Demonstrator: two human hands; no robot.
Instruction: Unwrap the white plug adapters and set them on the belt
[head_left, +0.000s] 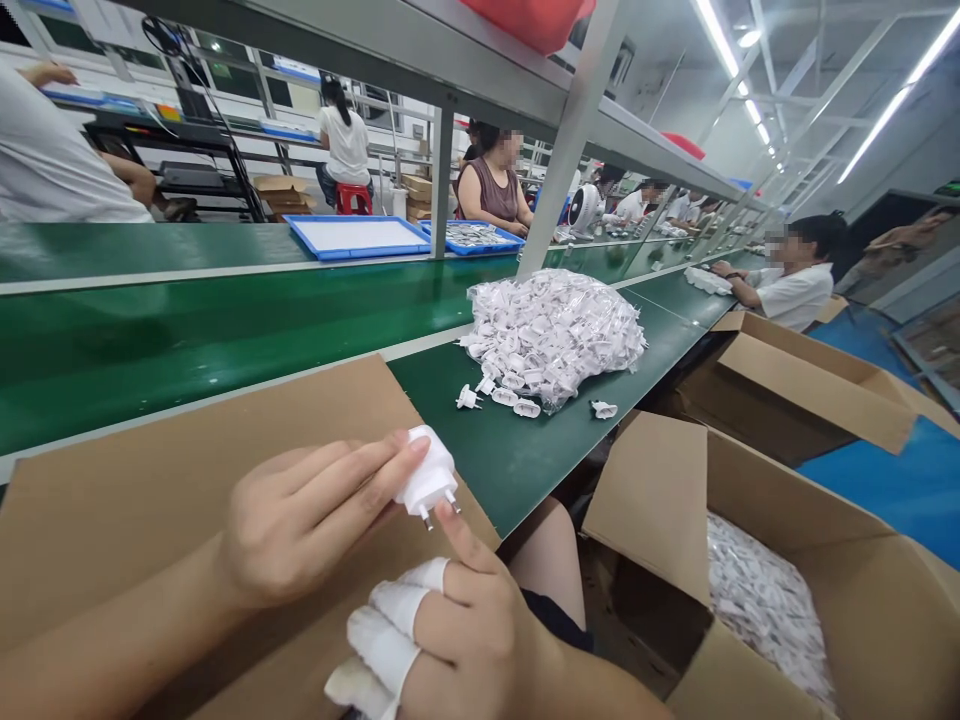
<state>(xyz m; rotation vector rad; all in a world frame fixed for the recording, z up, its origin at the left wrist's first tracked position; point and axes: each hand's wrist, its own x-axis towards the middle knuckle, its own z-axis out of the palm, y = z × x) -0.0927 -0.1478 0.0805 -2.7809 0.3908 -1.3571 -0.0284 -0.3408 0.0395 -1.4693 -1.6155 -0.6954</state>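
My left hand [300,515] is closed on a white plug charger [429,472], thumb and fingertips gripping its body. The charger is tilted, with its two metal pins facing down and right. My right hand [472,630] is just below it, index finger stretched out to the pins, its tip at or against one of them. White covers [394,610] wrap the other fingers, which are loosely bent; the palm is hidden. Under both hands is a flat brown cardboard sheet [187,440]. Beyond the charger, a clear bag of white plug parts [555,325] rests on the green bench [495,465].
Several loose plug parts [516,402] lie before the bag. At right, an open carton [652,490] contains more bagged white parts. A metal shelf post [574,140] rises behind the bag. Blue trays [360,238] stand across the green belt [225,330]. Other people sit further along.
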